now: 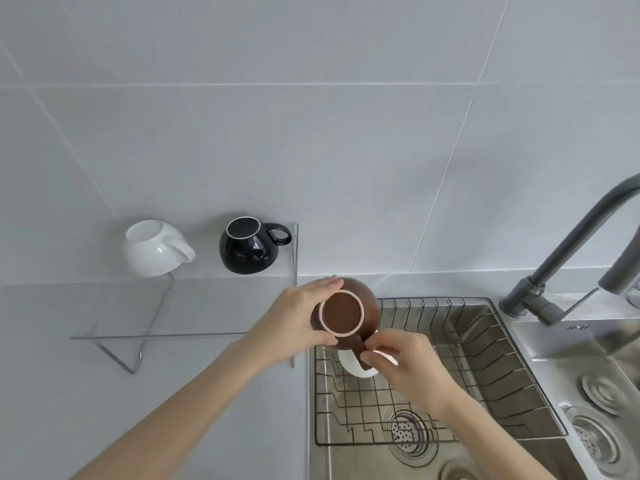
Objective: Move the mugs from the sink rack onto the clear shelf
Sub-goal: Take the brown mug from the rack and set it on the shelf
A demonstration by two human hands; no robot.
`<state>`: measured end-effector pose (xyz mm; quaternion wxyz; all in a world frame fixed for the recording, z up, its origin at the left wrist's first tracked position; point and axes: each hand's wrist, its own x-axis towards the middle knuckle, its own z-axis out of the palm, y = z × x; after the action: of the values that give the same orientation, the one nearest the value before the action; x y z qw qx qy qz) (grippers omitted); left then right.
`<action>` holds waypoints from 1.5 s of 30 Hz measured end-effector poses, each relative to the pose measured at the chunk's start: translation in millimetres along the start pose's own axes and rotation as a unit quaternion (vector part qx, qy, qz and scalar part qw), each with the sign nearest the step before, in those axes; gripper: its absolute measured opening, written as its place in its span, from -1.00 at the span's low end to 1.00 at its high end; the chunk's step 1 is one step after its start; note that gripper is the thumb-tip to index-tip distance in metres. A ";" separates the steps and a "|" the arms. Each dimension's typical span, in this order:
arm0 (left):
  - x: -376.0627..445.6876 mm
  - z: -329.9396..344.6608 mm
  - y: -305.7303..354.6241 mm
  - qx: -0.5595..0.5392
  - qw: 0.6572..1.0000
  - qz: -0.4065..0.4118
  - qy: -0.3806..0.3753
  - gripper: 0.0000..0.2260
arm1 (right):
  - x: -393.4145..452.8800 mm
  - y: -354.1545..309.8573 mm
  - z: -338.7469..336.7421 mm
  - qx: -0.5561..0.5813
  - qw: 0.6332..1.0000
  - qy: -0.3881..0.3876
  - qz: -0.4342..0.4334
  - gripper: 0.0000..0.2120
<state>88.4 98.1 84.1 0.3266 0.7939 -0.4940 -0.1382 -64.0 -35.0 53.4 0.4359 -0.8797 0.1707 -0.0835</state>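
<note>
Held upside down over the sink rack (450,341), the brown mug (346,311) has left hand (294,320) fingers clamped on its body and right hand (408,365) fingers pinching its handle, so carry it level to the clear shelf's (194,306) bare front.

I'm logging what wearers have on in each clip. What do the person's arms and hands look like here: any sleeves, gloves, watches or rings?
Both forearms are bare up to the frame edge: no sleeves show. The left hand and right hand wear no gloves, and no watch, bracelet or ring is visible.
</note>
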 end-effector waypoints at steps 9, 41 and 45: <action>-53.2 -103.1 -23.9 -0.062 0.978 -0.049 0.191 -0.25 | 69.3 -116.7 8.2 0.012 0.987 -0.115 -0.113 -0.92; -117.5 -185.0 -174.0 -0.129 0.955 -0.230 0.138 -0.43 | 181.9 -166.9 164.9 0.109 0.936 -0.327 -0.069 -0.86; -118.1 -184.9 -173.6 -0.113 0.959 -0.229 0.125 -0.46 | 182.4 -166.6 164.8 0.113 0.934 -0.336 -0.055 -0.85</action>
<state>253.2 323.8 96.6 0.4327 0.8548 -0.2354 -0.1634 191.9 112.2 85.6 0.5588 -0.8096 -0.0452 0.1740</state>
